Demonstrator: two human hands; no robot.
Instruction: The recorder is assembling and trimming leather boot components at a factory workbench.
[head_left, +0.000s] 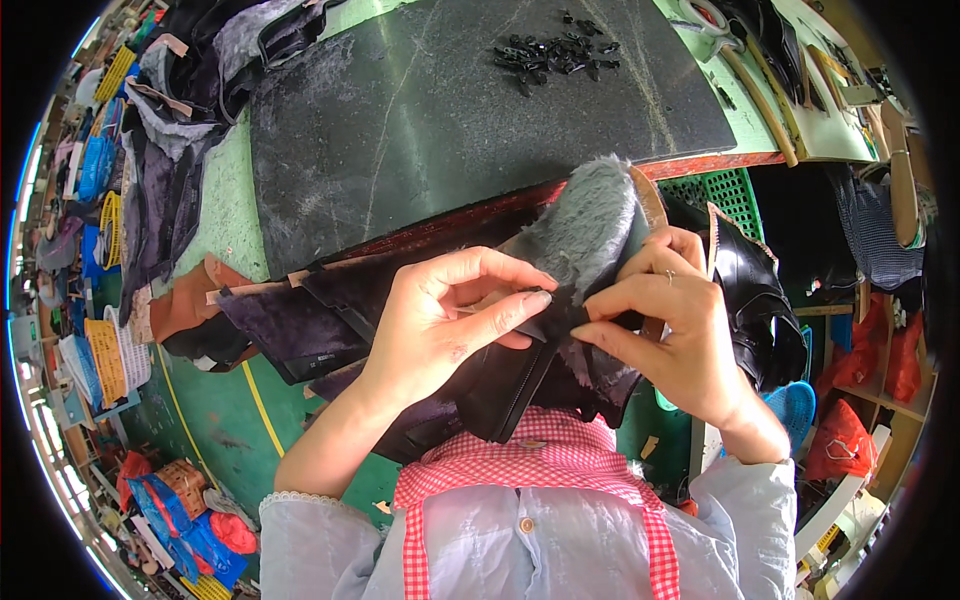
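A dark boot upper [510, 385] with a black zipper [522, 392] and grey fur lining [588, 225] lies over my lap, leaning on the table edge. My left hand [455, 320] is closed, thumb and fingers pinching the upper near the zipper's top. Opposite it, my right hand [670, 320] is closed too, its thumb and forefinger pinching the upper's edge just below the fur. Whether a small part sits between my fingertips is too hard to see. A pile of small black pieces [560, 55], which look like zipper sliders, lies on the black work mat [420, 130].
More dark fur-lined uppers [290, 315] hang along the table edge on the left, with others heaped [170, 150] at the far left. Shiny black pieces [755, 310] and a green basket [718, 200] are on the right. Tape and shears-like tools [705, 20] lie far right.
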